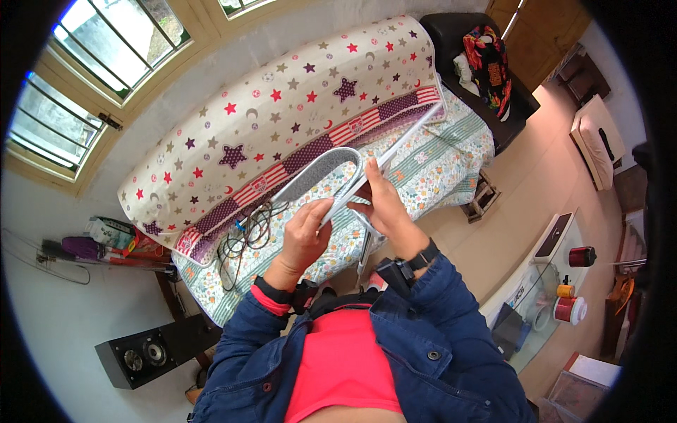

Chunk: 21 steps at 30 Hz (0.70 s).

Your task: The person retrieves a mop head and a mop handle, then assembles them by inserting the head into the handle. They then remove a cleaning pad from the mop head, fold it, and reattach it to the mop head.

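- Left hand (305, 231), centre of the frame: fingers pinched together on the white bar's (409, 136) lower end!
- Right hand (388, 208), just right of it: thumb on top, other fingers curled beneath, clamped on that bar!
- Grey pad (314, 176) loops off the bar, mid-frame, above the flowered sheet (451, 155)!

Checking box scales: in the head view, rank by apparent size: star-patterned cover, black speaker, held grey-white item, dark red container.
1. Star-patterned cover
2. Black speaker and held grey-white item, unranked: item longer, speaker bulkier
3. Dark red container
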Tool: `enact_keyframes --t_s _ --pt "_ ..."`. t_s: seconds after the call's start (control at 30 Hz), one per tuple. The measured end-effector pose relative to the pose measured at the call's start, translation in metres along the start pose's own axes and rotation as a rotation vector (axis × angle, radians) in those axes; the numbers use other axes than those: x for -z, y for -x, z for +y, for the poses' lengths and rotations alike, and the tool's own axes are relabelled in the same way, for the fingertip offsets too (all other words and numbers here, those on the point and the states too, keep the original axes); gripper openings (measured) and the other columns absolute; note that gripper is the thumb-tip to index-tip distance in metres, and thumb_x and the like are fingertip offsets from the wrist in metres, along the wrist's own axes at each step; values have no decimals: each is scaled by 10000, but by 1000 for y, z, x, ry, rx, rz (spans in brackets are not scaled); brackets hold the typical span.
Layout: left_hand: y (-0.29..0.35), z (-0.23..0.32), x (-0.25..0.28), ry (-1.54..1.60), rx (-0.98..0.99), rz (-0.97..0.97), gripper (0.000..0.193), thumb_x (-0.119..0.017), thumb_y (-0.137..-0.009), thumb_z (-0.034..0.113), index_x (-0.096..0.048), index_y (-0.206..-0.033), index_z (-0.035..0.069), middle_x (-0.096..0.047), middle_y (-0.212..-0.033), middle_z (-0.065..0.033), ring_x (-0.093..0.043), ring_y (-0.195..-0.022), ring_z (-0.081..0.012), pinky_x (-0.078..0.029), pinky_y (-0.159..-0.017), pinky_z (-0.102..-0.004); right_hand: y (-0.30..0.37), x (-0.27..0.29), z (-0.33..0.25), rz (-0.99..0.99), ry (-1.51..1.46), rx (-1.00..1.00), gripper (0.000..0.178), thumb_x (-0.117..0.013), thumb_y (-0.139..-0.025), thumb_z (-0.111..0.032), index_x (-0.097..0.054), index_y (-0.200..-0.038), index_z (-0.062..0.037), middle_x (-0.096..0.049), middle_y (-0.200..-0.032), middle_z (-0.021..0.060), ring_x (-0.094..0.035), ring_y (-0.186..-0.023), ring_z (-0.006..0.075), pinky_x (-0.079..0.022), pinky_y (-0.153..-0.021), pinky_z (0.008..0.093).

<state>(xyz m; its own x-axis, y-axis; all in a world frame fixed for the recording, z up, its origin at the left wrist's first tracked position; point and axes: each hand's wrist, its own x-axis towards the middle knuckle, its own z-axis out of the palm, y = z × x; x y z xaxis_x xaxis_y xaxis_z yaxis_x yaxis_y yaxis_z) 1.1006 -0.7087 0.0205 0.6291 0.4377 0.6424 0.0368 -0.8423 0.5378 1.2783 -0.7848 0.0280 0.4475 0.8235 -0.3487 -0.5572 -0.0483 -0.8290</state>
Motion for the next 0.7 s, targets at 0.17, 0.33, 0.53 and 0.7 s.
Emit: enact_keyframes --t_s 0.17,0.33,0.53,0.7 --pt "-19 3 17 28 7 -30 400 -625 -790 -95 -639 -1168 33 -706 -1084 -165 -695 -975 -347 -568 -839 -398 47 25 -55 90 1080 506 460 -798 -815 -312 -591 -1114 -30 -618 -1042 131 -591 -980 223 -501 -869 381" --pt "-35 18 8 179 -8 -144 372 -651 -811 -76 -646 -1163 45 -713 -1066 -165 -697 -940 -360 -572 -809 -387 61 28 -75 10 1767 1165 580 -832 -706 -253 -560 -1165 -24 -618 -1053 140 -593 -1023 359 -420 -982 483" --pt "-38 16 -3 857 404 -295 498 -720 -866 -30 -549 -1328 42 -686 -1195 -66 -624 -1095 -142 -505 -949 -289 64 67 -79 10 1577 1109 553 -792 -786 -295 -575 -1249 -86 -656 -826 95 -667 -691 280 -525 -594 384" --pt "-30 -16 -11 1187 589 -516 337 -577 -1027 214 -617 -1286 2 -649 -1226 -45 -593 -1115 -129 -478 -978 -311 78 83 -86 -24 1642 1114 725 -812 -769 -257 -529 -1428 -151 -661 -777 77 -648 -635 259 -510 -561 368"
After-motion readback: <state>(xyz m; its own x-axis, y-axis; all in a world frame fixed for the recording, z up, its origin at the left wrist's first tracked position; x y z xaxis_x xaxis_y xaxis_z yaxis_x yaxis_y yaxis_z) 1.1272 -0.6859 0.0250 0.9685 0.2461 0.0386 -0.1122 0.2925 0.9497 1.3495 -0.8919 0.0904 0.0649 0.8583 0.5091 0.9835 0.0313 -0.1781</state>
